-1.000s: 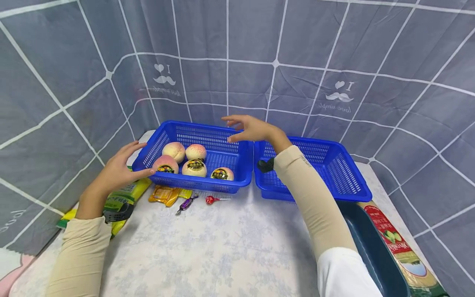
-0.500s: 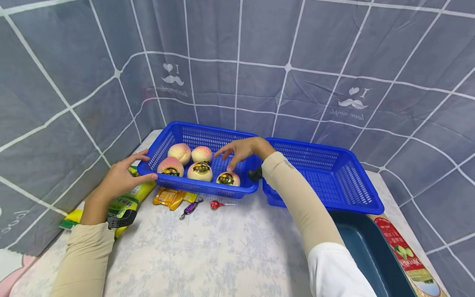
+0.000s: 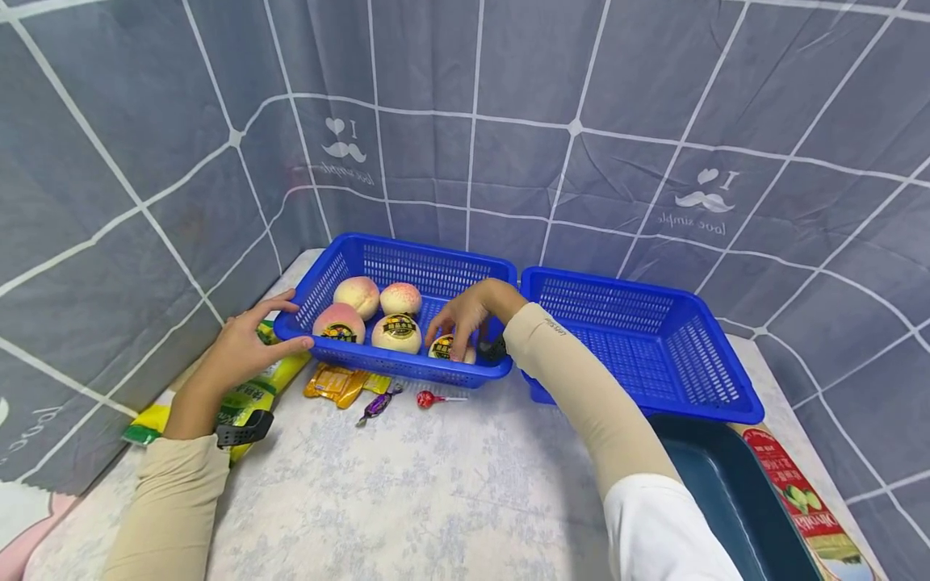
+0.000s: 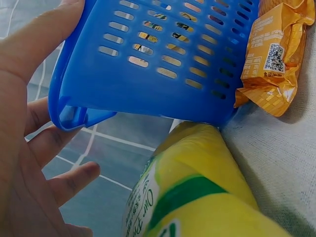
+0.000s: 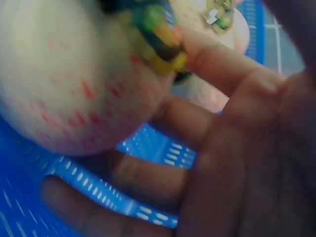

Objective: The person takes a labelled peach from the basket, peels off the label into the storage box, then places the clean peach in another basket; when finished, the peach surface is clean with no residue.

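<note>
Right hand (image 3: pixel 465 311) fingers curled round peach (image 5: pixel 74 79), wrist view only; left hand (image 3: pixel 247 343) fingers spread against basket (image 4: pixel 163 64).

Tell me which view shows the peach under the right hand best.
The right wrist view: the peach fills the frame, with red speckles, a label edge and fingers curled round it. The head view shows the same peach small, mostly hidden by the right hand in the blue basket. The left wrist view misses it.
</note>
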`<action>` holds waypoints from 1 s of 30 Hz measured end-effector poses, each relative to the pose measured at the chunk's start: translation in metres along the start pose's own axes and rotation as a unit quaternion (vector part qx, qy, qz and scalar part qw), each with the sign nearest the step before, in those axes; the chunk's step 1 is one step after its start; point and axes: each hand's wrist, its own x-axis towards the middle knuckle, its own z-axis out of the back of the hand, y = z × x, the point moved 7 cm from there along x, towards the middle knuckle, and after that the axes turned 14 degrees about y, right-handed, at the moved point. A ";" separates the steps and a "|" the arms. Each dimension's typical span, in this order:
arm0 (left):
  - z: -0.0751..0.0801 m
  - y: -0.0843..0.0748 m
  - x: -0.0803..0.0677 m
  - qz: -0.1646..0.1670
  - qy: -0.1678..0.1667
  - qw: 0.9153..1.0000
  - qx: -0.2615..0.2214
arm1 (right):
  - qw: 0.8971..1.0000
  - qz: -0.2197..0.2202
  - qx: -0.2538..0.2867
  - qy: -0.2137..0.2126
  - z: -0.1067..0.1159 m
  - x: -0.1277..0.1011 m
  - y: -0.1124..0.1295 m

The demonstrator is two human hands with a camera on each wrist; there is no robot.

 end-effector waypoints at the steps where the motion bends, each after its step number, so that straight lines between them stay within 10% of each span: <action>1: -0.001 0.000 0.000 0.002 -0.001 1.000 -0.002 | 1.000 -0.012 -0.002 0.000 -0.002 0.001 0.000; 7: -0.007 0.001 0.002 0.000 0.001 1.000 -0.020 | 1.000 -0.006 0.009 -0.020 -0.002 -0.003 -0.005; 17: -0.003 0.002 0.001 -0.007 -0.009 1.000 -0.021 | 0.974 0.169 -0.002 -0.151 0.004 -0.083 0.011; 25: -0.002 0.000 -0.004 0.009 -0.013 1.000 -0.022 | 0.937 0.252 -0.080 -0.228 -0.058 -0.147 0.010; 30: -0.005 -0.003 -0.002 0.006 -0.005 1.000 -0.028 | 0.936 0.239 -0.103 -0.239 -0.121 -0.152 -0.009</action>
